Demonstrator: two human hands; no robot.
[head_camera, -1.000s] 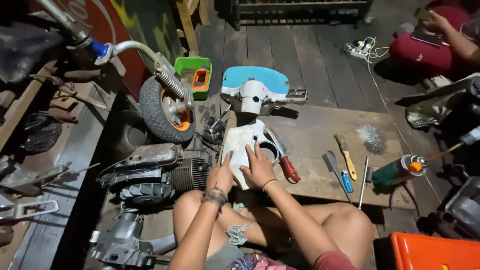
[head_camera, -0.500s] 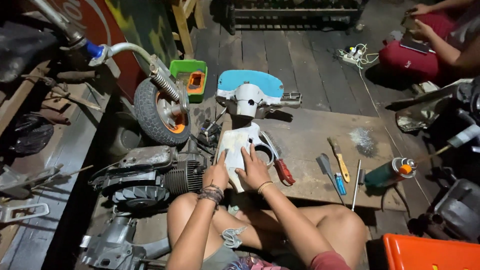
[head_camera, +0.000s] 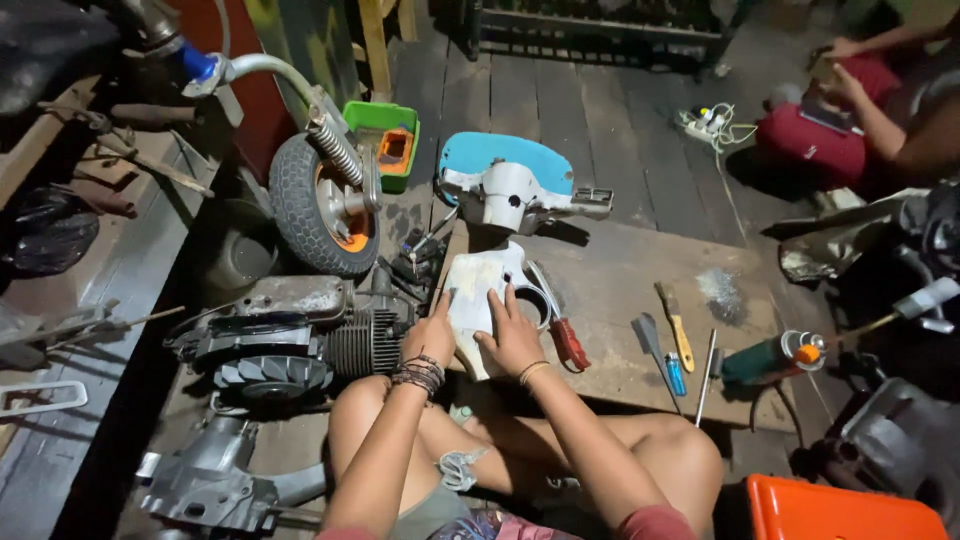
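Clearly mid-rubbing, both hands, left hand (head_camera: 432, 338) and right hand (head_camera: 512, 338), press flat and open on the white panel (head_camera: 470, 290), which wants steady pressure next.

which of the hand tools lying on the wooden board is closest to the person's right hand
The red-handled tool, lying just beside the right hand by the white panel. The yellow-handled brush and blue-handled scraper lie farther right.

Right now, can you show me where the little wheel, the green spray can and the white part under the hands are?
little wheel (head_camera: 322, 205), head view, on the black tyre's upper tread.
green spray can (head_camera: 758, 361), head view, on the middle of its green body.
white part (head_camera: 472, 285), head view, on its bare face between the hands.
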